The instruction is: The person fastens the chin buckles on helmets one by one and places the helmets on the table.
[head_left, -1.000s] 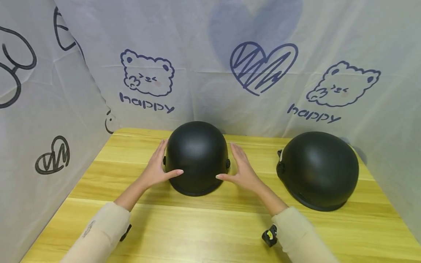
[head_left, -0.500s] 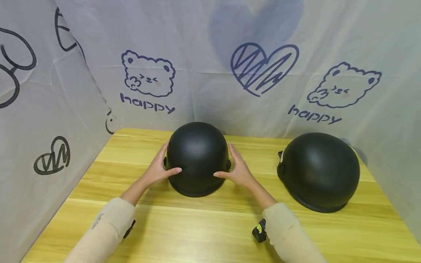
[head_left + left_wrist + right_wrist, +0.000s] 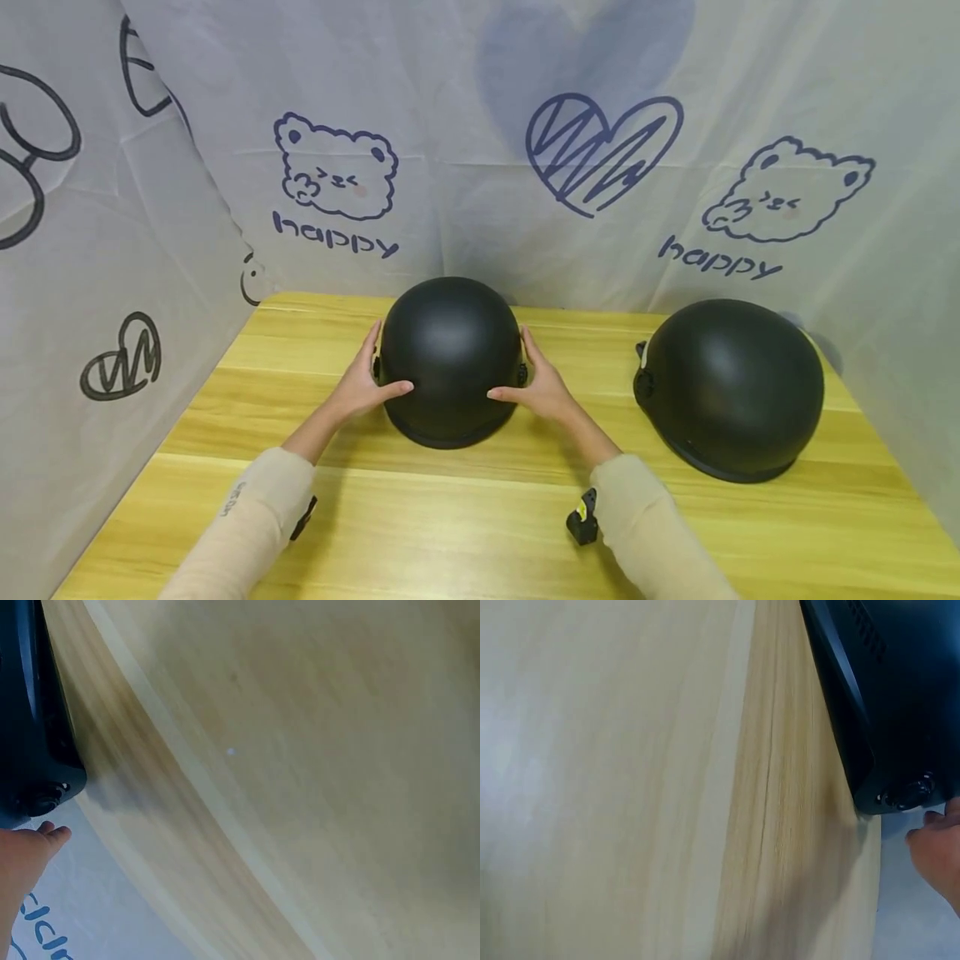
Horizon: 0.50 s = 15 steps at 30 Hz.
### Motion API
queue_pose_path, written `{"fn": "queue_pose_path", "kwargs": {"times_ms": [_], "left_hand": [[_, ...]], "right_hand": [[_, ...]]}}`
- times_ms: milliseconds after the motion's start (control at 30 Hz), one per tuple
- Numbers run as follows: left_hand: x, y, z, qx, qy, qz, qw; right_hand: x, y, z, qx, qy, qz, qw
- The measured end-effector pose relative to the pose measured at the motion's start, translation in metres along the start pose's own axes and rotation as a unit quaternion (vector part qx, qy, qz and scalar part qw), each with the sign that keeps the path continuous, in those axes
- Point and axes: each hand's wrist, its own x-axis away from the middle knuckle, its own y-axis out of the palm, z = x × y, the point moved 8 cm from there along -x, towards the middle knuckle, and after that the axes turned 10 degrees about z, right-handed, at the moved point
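Observation:
A matte black helmet (image 3: 452, 358) sits dome up on the wooden table, with small round black fittings low on its sides. My left hand (image 3: 360, 387) is at its left side, fingers extended along the edge and thumb lying across the near face. On the opposite side, my right hand (image 3: 546, 387) mirrors this, its thumb pointing inward over the dome. Whether the palms press on the shell cannot be made out. Both wrist views show the helmet's lower rim, a side fitting (image 3: 41, 801) and part of each hand. A second black helmet (image 3: 735, 390) stands apart at the right.
The yellow wooden table (image 3: 450, 533) carries both helmets. Pale cloth (image 3: 465, 208) with drawn hearts, bears and "happy" lettering hangs behind the table, with more on the left and right. A small black device (image 3: 582, 518) is strapped at the right wrist.
Both hands have drawn slightly closer to the middle helmet's sides, the right one moving left. The forearms have shifted inward. Both helmets stay in place.

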Motion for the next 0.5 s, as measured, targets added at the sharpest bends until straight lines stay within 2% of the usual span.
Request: {"fn": "queue_pose_path", "kwargs": {"times_ms": [233,500], "left_hand": [[-0.001,-0.003,-0.011,-0.011,-0.018,-0.006,0.9998],[-0.002,0.002,-0.016,0.022,-0.037,-0.03,0.9986]], "right_hand": [[-0.002,0.004,0.003,-0.001,0.014,-0.014,0.9998],[-0.004,0.006,0.005,-0.023,0.005,-0.01,0.9997]]}}
